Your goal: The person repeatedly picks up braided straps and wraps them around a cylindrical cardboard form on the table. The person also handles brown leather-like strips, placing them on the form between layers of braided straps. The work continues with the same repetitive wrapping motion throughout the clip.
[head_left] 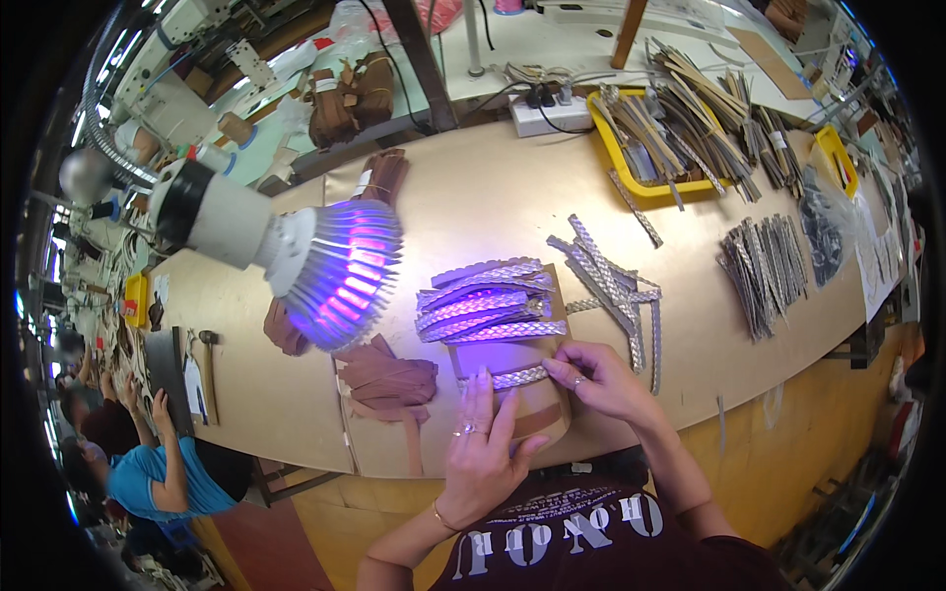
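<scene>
Left hand [485,453] outstretched, right hand [603,382] curled, at braided strip [518,378]

A lamp [340,271] glows purple above the golden table [690,305].

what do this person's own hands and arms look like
The left hand has a ring and, at its wrist, a golden bracelet; the right hand has another ring. Forearms are bare; the shirt is dark maroon with white lettering.
</scene>
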Motion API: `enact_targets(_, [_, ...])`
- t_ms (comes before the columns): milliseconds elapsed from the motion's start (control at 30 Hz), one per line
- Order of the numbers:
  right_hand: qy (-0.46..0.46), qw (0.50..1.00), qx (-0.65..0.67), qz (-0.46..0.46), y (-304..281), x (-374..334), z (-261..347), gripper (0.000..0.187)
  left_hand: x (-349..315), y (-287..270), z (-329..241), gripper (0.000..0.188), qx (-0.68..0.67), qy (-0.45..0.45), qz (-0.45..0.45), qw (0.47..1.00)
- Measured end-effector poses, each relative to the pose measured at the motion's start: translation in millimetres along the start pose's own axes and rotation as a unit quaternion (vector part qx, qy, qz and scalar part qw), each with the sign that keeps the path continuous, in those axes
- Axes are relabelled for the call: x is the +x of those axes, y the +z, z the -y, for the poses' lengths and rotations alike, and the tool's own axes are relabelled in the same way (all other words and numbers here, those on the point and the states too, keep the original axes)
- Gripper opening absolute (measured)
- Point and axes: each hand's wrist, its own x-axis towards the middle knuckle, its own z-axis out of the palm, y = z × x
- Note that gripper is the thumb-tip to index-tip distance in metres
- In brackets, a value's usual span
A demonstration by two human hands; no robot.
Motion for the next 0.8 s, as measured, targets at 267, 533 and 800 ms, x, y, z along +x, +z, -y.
enact_targets(267, [-0.107, 0.988, 0.034, -0.102, 1, -5, 19, 0.032, 0, -5, 11, 0.051, -0.001, -0.016, -0.062, 0.998])
enact_targets(533, [-0.016, 0.99, 0.031, -0.134, 4, -4, 5, 0.03, -10, -18, 51, 0.034, -0.157, -0.114, -0.095, 0.976])
enact_targets(800, [-0.099, 0.99, -0.092, -0.045, 10, -44, 7, 0.031, -31, 7, 30, 0.013, -0.29, -0.218, -0.114, 0.925])
